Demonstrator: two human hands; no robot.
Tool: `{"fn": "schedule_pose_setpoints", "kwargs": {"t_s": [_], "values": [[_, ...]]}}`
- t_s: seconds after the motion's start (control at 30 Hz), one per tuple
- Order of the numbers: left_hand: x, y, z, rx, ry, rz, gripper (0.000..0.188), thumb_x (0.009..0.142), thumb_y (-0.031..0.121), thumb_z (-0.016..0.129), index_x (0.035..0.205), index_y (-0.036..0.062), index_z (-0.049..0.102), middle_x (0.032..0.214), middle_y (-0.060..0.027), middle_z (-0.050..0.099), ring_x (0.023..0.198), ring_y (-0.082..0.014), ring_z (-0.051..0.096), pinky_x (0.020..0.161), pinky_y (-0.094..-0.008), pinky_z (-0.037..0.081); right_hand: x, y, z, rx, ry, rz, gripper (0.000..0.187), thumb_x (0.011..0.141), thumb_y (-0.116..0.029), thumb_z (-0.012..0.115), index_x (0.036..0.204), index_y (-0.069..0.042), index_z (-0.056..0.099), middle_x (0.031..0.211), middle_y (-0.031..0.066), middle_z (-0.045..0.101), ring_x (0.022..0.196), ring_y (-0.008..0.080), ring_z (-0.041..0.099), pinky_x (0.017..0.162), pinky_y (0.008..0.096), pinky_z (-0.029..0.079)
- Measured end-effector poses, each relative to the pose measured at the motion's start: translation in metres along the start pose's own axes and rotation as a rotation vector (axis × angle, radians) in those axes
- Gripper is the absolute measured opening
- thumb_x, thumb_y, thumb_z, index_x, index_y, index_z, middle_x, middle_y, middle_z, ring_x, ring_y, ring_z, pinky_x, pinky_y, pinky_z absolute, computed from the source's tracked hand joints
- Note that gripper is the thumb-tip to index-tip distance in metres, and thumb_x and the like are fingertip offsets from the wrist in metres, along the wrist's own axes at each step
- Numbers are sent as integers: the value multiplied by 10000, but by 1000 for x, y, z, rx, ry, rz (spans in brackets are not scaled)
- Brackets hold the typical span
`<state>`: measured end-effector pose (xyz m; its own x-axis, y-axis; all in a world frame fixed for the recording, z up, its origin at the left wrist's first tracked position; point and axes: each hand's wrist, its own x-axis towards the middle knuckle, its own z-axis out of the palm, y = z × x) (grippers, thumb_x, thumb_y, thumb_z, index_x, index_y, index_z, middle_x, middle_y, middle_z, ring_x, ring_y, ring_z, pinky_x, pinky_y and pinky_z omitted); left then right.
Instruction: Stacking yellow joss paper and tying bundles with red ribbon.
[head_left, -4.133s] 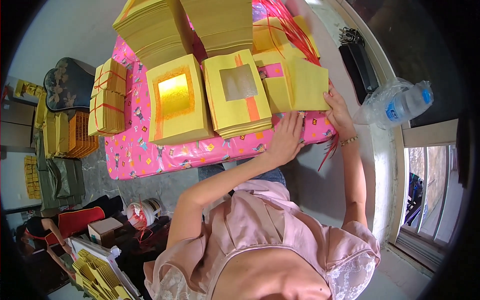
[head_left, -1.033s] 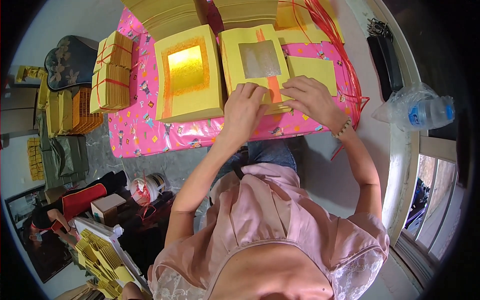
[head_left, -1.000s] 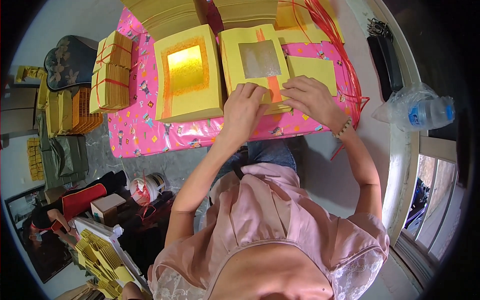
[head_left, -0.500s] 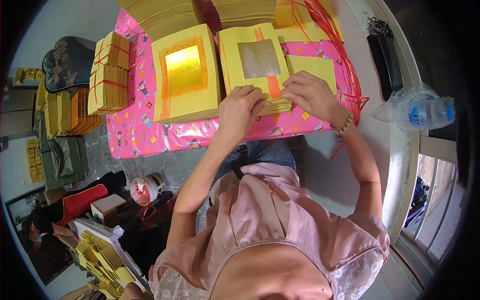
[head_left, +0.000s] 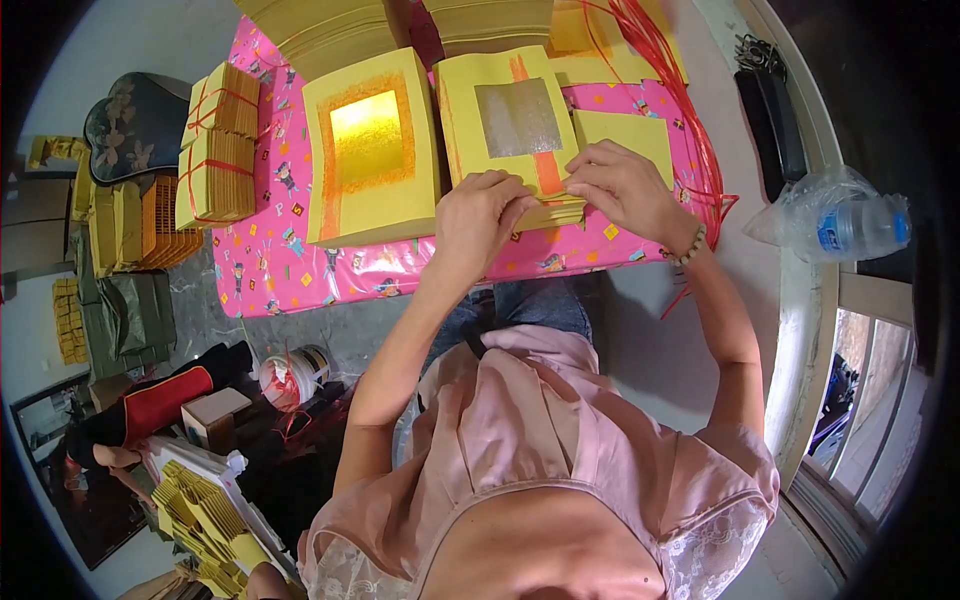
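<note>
A yellow paper sheet with a silver square (head_left: 515,118) and an orange stripe lies on top of a short stack at the table's near edge. My left hand (head_left: 478,220) is closed at this sheet's near left corner, its fingers curled over the edge. At the near right corner my right hand (head_left: 622,188) pinches the same edge, thumb and fingers together. Between both hands the near edge looks slightly folded up. Left of it stands a thick stack of yellow sheets with a gold square (head_left: 368,135). My fingertips partly hide the edge.
Red-tied yellow bundles (head_left: 215,190) stand on the left of the pink patterned tablecloth (head_left: 330,275). Taller yellow stacks (head_left: 330,40) rise behind. Red plastic strings (head_left: 690,130) hang along the right. A bagged water bottle (head_left: 850,228) is far right; another person's arm (head_left: 120,457) shows lower left.
My hands stay at the sheet's near edge with only tiny finger shifts. The other person's arm at lower left has moved slightly.
</note>
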<state>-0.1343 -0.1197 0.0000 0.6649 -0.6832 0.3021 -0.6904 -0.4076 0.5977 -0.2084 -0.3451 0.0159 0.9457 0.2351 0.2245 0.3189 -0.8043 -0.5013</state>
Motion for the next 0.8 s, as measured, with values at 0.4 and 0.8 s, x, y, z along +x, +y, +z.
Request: {"fn": "schedule_pose_setpoints", "kwargs": {"t_s": [0.4,0.8], "values": [[0,2,1,25,16,-11,130,836,193,699,891,76,688,788,-77,658,759,-276,644,653,-384,502,-7,-4,9,-144,68,-71,238,820,-223,708,970,-42,669,978,76,652,922,251,629,779,359,512],[6,-1,6,222,40,121,233,821,123,666,1045,72,627,866,-94,664,826,-292,629,705,-390,511,5,2,10,-224,151,-172,144,873,-200,637,945,-75,639,856,61,628,767,253,625,682,367,495]]}}
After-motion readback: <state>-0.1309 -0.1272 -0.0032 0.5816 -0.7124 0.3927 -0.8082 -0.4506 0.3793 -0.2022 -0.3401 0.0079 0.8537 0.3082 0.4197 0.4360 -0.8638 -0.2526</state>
